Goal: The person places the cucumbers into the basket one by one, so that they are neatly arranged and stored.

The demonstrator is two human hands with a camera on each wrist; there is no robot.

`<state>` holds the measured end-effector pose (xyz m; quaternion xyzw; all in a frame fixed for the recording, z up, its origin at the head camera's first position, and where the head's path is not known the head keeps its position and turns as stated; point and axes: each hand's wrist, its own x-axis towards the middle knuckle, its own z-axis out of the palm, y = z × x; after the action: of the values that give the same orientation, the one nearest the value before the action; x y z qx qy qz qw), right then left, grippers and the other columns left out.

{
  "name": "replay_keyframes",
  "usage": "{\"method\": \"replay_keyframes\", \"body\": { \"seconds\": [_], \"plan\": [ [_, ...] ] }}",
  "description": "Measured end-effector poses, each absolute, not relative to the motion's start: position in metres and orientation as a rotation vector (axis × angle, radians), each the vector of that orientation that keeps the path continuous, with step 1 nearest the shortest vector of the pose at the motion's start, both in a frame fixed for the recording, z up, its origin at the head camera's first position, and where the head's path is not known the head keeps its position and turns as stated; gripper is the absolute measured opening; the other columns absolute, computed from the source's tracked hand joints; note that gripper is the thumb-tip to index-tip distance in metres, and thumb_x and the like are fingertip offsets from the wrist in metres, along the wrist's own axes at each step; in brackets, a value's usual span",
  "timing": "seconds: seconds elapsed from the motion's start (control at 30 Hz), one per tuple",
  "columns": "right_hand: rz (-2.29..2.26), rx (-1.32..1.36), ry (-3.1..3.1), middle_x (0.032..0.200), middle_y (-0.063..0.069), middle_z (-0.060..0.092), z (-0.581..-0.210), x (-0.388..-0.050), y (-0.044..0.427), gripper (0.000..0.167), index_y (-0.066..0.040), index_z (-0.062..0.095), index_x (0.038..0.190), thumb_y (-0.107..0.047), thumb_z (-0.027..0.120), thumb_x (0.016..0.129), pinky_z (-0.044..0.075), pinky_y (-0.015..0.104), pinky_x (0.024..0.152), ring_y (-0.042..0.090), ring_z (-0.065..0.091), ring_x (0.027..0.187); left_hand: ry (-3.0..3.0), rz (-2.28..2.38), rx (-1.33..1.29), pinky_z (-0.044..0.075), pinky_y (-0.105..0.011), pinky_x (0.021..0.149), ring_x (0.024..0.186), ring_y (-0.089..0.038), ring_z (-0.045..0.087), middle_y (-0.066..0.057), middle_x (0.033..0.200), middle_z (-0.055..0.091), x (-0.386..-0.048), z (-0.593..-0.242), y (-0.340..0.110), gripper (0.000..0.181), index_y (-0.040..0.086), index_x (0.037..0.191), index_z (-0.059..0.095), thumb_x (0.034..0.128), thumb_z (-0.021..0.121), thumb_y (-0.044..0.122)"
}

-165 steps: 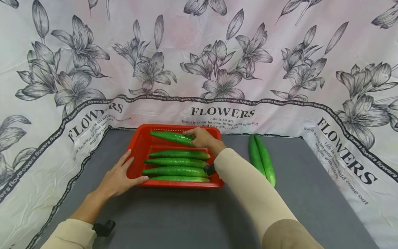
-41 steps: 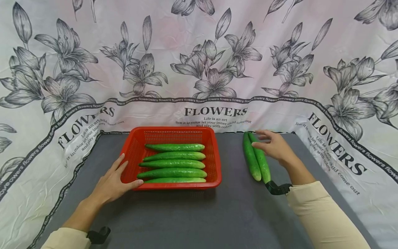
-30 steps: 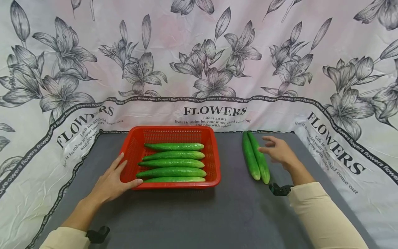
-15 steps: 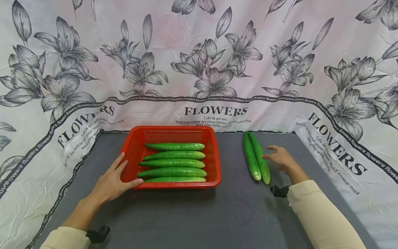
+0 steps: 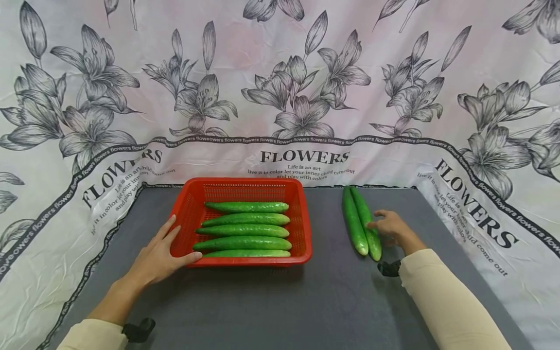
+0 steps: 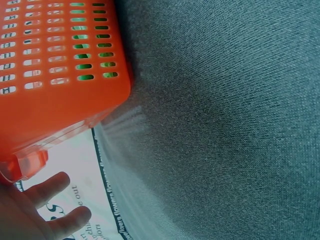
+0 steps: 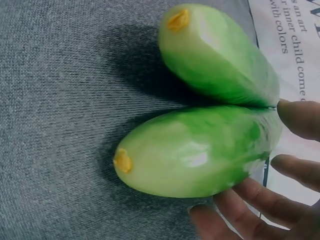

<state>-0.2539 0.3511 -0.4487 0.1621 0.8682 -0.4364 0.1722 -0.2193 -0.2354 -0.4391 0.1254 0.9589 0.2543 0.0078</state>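
Several green cucumbers (image 5: 245, 243) lie side by side in a red plastic basket (image 5: 307, 218). My left hand (image 5: 157, 255) rests at the basket's left front corner, fingers spread along its side and thumb on the front rim. Two more cucumbers lie close together on the table to the right, a left one (image 5: 353, 218) and a right one (image 5: 372, 240). Over the right one is my right hand (image 5: 392, 228), its thumb near the gap between the two. In the right wrist view its loosely bent fingers (image 7: 270, 200) lie along that cucumber's side; firm contact cannot be made out.
A grey cloth-covered table (image 5: 271, 306) bears everything. White flower-printed fabric (image 5: 245, 97) hangs behind it and along both sides. Between the basket and the two loose cucumbers shows a strip of grey cloth (image 5: 325, 223).
Earlier my right hand set a cucumber at the back of the basket. Since then it has moved to the right-hand pair and lower along the right cucumber. My left hand stays put.
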Motion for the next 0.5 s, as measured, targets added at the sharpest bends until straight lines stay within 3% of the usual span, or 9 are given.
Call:
{"method": "replay_keyframes", "body": {
  "seconds": [0.5],
  "plan": [
    [-1.194, 0.489, 2.534, 0.138, 0.038, 0.029, -0.4545, -0.2568, 0.3467, 0.07, 0.007, 0.026, 0.147, -0.021, 0.063, 0.094, 0.054, 0.05, 0.072, 0.051, 0.046, 0.115, 3.005, 0.794, 0.392, 0.031, -0.068, 0.095, 0.13, -0.045, 0.03, -0.014, 0.158, 0.012, -0.2196, -0.44, -0.2359, 0.104, -0.003, 0.148, 0.031, 0.0787, 0.064, 0.067]
  ]
}}
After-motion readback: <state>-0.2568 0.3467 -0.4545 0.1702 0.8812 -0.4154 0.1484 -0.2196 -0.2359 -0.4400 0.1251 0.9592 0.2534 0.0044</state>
